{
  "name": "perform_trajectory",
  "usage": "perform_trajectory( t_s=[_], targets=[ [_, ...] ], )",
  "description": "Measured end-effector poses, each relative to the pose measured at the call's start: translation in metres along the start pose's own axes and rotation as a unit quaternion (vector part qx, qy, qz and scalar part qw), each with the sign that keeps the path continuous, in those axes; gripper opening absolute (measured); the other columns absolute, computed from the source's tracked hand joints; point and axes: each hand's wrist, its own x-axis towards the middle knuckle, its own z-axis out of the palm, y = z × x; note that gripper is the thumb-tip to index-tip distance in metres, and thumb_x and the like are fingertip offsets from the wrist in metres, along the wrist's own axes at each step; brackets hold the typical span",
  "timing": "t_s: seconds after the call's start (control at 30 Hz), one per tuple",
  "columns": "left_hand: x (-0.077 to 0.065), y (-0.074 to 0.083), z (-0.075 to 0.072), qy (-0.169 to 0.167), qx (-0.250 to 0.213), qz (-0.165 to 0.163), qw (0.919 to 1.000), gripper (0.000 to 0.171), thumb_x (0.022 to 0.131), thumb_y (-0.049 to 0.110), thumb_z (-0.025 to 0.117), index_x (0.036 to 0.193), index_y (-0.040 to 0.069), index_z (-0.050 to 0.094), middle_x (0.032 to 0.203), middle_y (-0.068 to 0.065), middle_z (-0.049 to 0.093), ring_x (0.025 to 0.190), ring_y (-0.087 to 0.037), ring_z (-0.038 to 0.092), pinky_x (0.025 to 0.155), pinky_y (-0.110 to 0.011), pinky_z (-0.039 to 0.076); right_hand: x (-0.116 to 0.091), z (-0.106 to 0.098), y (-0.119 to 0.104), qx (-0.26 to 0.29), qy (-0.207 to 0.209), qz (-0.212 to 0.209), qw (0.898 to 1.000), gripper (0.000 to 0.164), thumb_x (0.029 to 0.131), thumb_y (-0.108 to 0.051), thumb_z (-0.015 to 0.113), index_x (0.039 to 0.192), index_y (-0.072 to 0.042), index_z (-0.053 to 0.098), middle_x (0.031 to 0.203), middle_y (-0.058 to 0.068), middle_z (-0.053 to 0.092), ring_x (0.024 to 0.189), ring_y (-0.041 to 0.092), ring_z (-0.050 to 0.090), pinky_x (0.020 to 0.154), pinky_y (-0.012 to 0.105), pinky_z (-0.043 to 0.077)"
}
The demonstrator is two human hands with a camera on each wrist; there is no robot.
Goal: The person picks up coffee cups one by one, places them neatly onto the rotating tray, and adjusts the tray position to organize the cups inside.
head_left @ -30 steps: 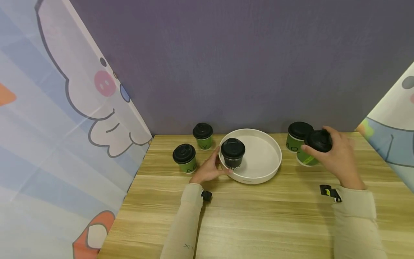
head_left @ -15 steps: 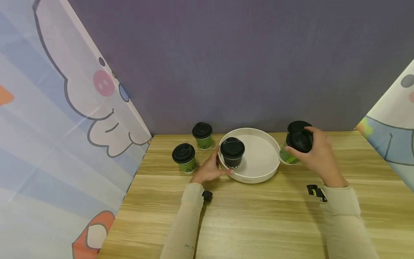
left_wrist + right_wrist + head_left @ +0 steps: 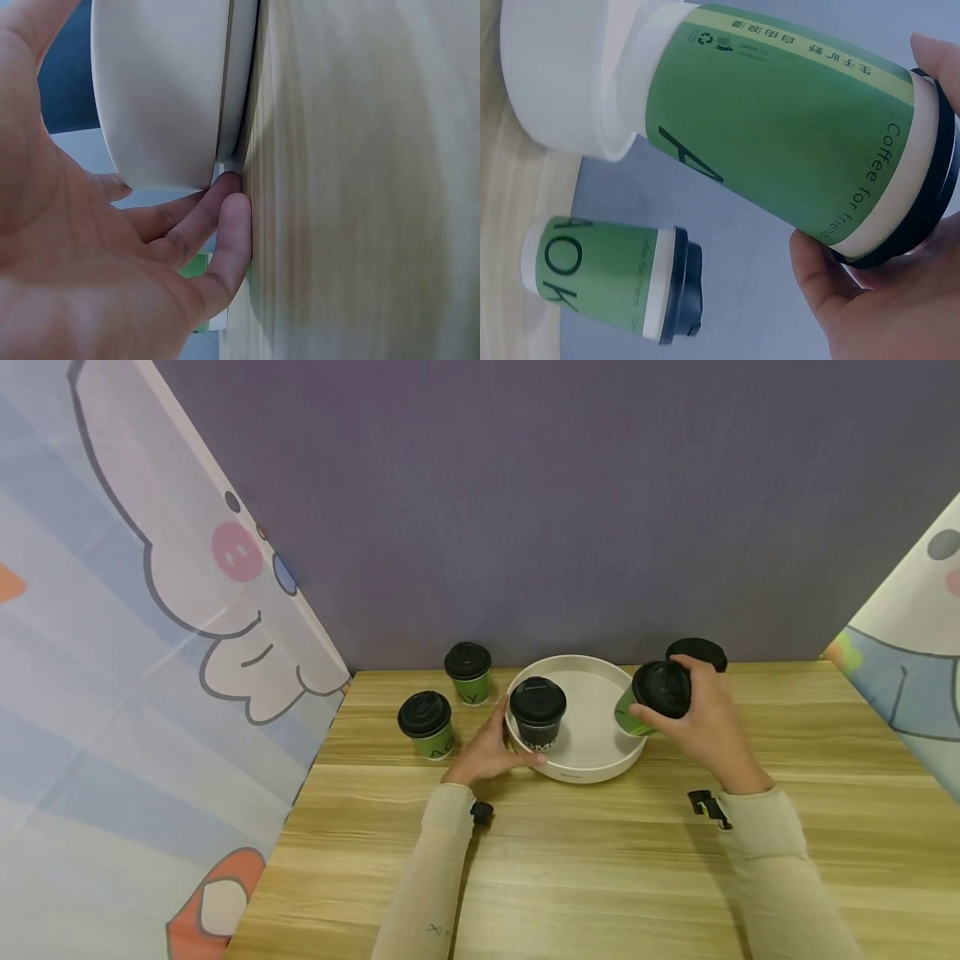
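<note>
My right hand (image 3: 708, 722) grips a green paper coffee cup (image 3: 780, 127) by its black lid. The cup leans at a tilt, with its white base at the right rim of the round white tray (image 3: 592, 768). My left hand (image 3: 487, 752) holds the tray's near left side. In the left wrist view several fingertips (image 3: 232, 225) curl low against the tray's outer wall, close to the tabletop. A dark paper cup with a black lid (image 3: 538, 710) stands upright inside the tray on the left.
Two green lidded cups, a rear one (image 3: 468, 672) and a front one (image 3: 426, 725), stand left of the tray. Another green cup (image 3: 607, 277) stands behind my right hand, mostly hidden in the head view. A grey wall (image 3: 570, 510) closes off the wooden table's (image 3: 600, 868) back edge.
My right hand has carried the green cup leftward, from in front of the other right-hand cup to the tray's right rim. My left hand and the tray stay nearly still.
</note>
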Motion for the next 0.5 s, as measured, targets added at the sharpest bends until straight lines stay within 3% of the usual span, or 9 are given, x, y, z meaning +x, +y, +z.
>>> perform_trajectory(
  t_s=[0.2,0.5],
  targets=[
    [-0.001,0.002,0.001,0.004,0.024,-0.011,0.9996,0.138,0.07,0.055,0.091,0.166,0.026,-0.003,0.171,-0.012,0.02,0.157,-0.03,0.025,0.125,-0.053,0.027,-0.001,0.015,-0.004,-0.007,-0.002,-0.029,1.0,0.094,0.078,-0.032,0.09,0.149,0.005,0.041,0.141,0.034,0.046,0.125,0.051,0.041,0.099,0.067,0.034],
    [0.0,0.004,0.003,0.012,0.034,-0.001,0.9993,0.138,0.07,0.053,0.092,0.167,0.019,0.0,0.169,-0.017,0.025,0.154,-0.036,0.03,0.122,-0.055,0.031,-0.004,0.04,-0.009,-0.005,-0.018,-0.08,0.997,0.089,0.076,-0.027,0.092,0.147,0.001,0.044,0.138,0.026,0.051,0.12,0.044,0.043,0.094,0.063,0.04]
  ],
)
